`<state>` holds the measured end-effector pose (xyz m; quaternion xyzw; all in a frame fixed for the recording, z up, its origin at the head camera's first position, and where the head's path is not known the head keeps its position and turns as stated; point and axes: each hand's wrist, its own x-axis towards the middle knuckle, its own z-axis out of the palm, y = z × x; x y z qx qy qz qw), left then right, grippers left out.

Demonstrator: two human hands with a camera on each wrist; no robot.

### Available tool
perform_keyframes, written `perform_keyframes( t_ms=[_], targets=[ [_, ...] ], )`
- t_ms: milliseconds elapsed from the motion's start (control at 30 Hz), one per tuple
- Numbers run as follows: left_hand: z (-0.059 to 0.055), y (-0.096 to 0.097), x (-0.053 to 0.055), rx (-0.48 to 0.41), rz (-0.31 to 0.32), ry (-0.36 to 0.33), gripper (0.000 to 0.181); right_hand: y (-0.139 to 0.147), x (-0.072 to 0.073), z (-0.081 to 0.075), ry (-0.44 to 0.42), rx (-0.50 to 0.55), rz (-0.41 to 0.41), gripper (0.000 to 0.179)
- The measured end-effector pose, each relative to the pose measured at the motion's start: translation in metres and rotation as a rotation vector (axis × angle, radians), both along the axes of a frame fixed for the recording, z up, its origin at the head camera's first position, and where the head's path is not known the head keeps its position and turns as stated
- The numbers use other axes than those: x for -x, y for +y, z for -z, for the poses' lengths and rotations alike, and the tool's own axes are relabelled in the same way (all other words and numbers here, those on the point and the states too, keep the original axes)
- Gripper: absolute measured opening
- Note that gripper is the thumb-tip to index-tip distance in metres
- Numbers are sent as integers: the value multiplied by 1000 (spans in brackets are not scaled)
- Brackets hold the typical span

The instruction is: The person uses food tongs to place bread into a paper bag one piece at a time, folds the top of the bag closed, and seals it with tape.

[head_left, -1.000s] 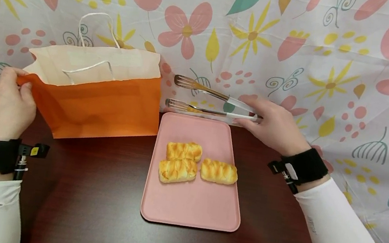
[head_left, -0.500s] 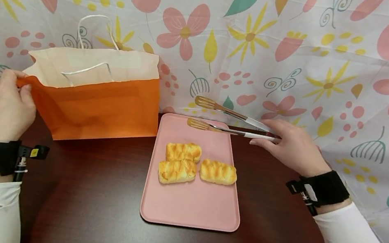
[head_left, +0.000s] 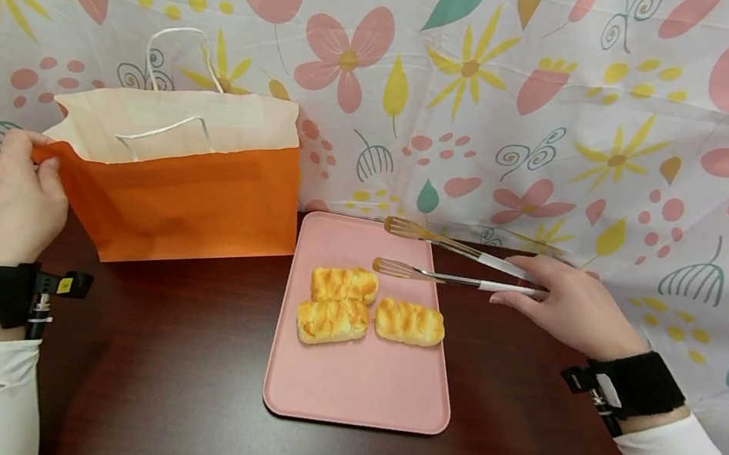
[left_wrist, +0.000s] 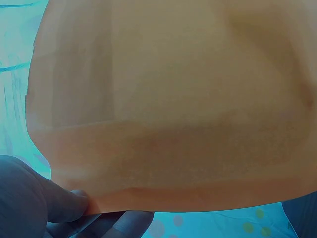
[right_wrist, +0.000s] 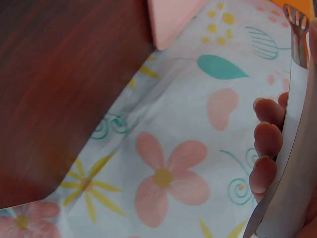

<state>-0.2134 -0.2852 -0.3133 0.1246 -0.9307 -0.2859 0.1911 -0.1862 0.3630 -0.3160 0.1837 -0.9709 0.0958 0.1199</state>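
My left hand pinches the left edge of an orange paper bag between thumb and fingers; the bag stands with its mouth open. In the left wrist view the thumb and fingertips grip the rim of the bag. My right hand holds metal tongs by their white handles, arms spread apart with nothing between the slotted tips. The tips hover over the far part of a pink tray. On it lie three bread rolls: one at the back, one in front of it, one at the right.
A dark wooden table carries the bag and tray. Behind it hangs a white cloth printed with flowers and leaves. The bag has white cord handles and stands just left of the tray.
The tongs in my right hand have moved right and down, from beside the bag's right edge to over the tray's far end. My left hand and the rolls stay put.
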Motion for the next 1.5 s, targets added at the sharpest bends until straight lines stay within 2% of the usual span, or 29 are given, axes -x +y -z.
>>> perform_keyframes(
  t_ms=[400, 600, 933, 1500],
  targets=[
    [-1, 0, 0, -2, 9, -1, 49, 30, -23, 25, -70, -26, 48, 50],
    [-1, 0, 0, -6, 2, -4, 49, 43, -30, 40, -117, -9, 35, 51],
    [0, 0, 0, -7, 0, -5, 49, 58, -34, 59, -81, -37, -1, 53],
    [0, -1, 0, 0, 12, 9, 49, 63, -34, 75, -104, -59, -5, 53]
  ],
)
